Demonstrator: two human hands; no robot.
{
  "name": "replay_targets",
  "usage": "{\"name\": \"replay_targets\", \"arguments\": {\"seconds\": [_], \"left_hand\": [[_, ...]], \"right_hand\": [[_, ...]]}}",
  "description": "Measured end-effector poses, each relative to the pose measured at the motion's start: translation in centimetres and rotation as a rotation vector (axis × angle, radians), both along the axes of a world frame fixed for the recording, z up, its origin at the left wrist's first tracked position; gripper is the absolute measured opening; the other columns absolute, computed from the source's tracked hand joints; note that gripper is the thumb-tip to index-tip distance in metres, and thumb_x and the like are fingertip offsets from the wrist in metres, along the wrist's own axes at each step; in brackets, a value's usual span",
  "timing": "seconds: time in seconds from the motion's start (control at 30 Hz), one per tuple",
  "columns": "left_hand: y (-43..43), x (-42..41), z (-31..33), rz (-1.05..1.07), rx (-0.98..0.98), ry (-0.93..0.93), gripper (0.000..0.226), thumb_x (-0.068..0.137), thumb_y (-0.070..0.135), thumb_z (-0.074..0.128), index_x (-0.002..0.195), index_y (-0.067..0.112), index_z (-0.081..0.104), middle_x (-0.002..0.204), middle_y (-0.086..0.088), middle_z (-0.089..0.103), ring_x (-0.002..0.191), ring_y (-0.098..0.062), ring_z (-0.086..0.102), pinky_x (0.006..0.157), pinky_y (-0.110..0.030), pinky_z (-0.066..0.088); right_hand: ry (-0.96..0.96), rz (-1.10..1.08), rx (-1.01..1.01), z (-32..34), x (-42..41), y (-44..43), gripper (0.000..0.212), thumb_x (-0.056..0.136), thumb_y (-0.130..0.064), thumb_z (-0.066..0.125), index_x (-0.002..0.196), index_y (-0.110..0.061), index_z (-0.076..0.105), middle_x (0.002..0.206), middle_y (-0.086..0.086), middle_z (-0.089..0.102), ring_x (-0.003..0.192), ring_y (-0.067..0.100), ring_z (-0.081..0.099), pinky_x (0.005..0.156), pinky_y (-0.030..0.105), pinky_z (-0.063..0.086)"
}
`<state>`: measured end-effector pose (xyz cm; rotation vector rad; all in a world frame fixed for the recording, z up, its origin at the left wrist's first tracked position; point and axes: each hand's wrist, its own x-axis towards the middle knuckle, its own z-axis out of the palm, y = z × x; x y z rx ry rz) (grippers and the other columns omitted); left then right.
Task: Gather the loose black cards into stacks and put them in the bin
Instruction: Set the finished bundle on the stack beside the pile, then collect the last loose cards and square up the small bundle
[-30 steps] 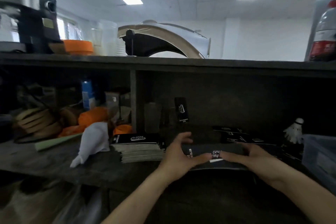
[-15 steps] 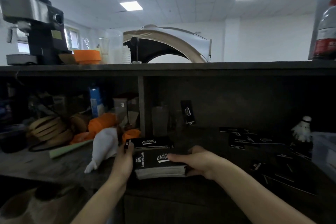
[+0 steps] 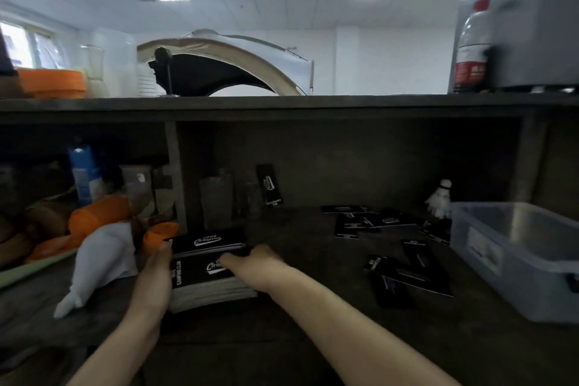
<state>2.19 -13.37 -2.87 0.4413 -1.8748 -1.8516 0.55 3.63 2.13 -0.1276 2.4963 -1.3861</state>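
A dim cubby under a dark shelf [image 3: 282,103] is filling the view, with a bright office ceiling showing above it. Down on the dark surface [image 3: 297,316], both hands are working the front stack of black cards [image 3: 194,276], which is sitting left of centre, just in front of a second stack [image 3: 208,241] lying right behind it.

The left hand [image 3: 156,276] is pressing flat against the front stack's left edge, fingers stretched forward so the tips are reaching the rear stack's corner. The right hand [image 3: 255,262] is lying across the top of the front stack from the right. It is smeared by motion, so I cannot tell whether its fingers are curling or lying straight.

Off to the right, loose black cards [image 3: 407,276] are lying overlapped on the surface, well apart from the stacks. A farther scatter of cards [image 3: 354,221] is sitting nearer the back wall. One lone card [image 3: 269,185] is standing upright against that wall.

The clear plastic bin [image 3: 488,260] is waiting at the far right edge, just beside the loose cards, with a white shuttlecock [image 3: 440,200] standing at its back corner.

On the left, a white cloth bundle [image 3: 100,263] is slumping beside the left hand, with an orange roll [image 3: 97,213] behind it. Up top, a bottle with a red label [image 3: 470,50] and an orange bowl [image 3: 51,83] are standing on the shelf.
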Motion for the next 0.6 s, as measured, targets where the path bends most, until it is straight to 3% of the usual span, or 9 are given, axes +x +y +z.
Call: {"name": "replay_targets", "arguments": {"seconds": [0.1,0.27,0.33,0.4,0.5,0.6], "left_hand": [[0.1,-0.3,-0.2,-0.026,0.072,0.047,0.044,0.104,0.045,0.041,0.134,0.018,0.058,0.127,-0.012,0.064,0.12,-0.032,0.058,0.111,-0.054,0.038],[2.0,1.0,0.5,-0.078,0.101,0.095,0.028,0.104,0.038,0.045,0.117,0.02,0.062,0.109,-0.007,0.066,0.103,-0.026,0.061,0.092,-0.043,0.045],[1.9,1.1,0.5,-0.061,0.074,0.087,0.027,0.104,0.029,0.046,0.124,0.017,0.06,0.116,-0.01,0.066,0.107,-0.029,0.06,0.095,-0.044,0.044],[1.3,1.0,0.1,-0.019,0.03,0.077,0.032,0.104,0.027,0.047,0.132,0.016,0.057,0.121,-0.012,0.065,0.11,-0.03,0.059,0.099,-0.045,0.043],[0.0,0.9,-0.3,-0.006,0.032,0.078,0.03,0.106,0.028,0.043,0.13,0.017,0.057,0.114,-0.011,0.065,0.107,-0.03,0.06,0.101,-0.051,0.044],[-2.0,0.1,-1.4,0.011,0.044,0.066,0.031,0.106,0.036,0.04,0.125,0.02,0.058,0.115,-0.013,0.066,0.101,-0.03,0.062,0.098,-0.055,0.045]], "right_hand": [[0.005,-0.016,0.012,-0.9,-0.6,-0.3,0.108,0.076,-0.071,0.061,0.156,-0.008,0.027,0.156,0.015,0.039,0.141,0.036,0.041,0.115,0.046,0.041],[-0.022,-0.025,0.008,-1.6,-1.3,1.0,0.096,0.078,-0.066,0.063,0.152,-0.01,0.037,0.147,0.012,0.048,0.133,0.032,0.049,0.11,0.042,0.045],[-0.056,0.016,0.015,-1.4,-1.3,0.7,0.097,0.075,-0.065,0.064,0.151,-0.01,0.039,0.147,0.012,0.049,0.133,0.031,0.049,0.111,0.043,0.045],[-0.056,0.027,0.04,-1.0,-0.7,0.0,0.111,0.064,-0.072,0.06,0.153,-0.01,0.035,0.151,0.013,0.044,0.138,0.034,0.043,0.114,0.046,0.041],[-0.029,0.019,0.047,-0.6,0.2,-0.7,0.106,0.08,-0.069,0.059,0.158,-0.008,0.022,0.16,0.015,0.031,0.147,0.037,0.031,0.119,0.048,0.033],[0.001,0.012,-0.072,0.2,0.5,2.5,0.09,0.093,-0.066,0.054,0.158,-0.012,0.024,0.161,0.01,0.033,0.147,0.032,0.034,0.119,0.04,0.031]]}}
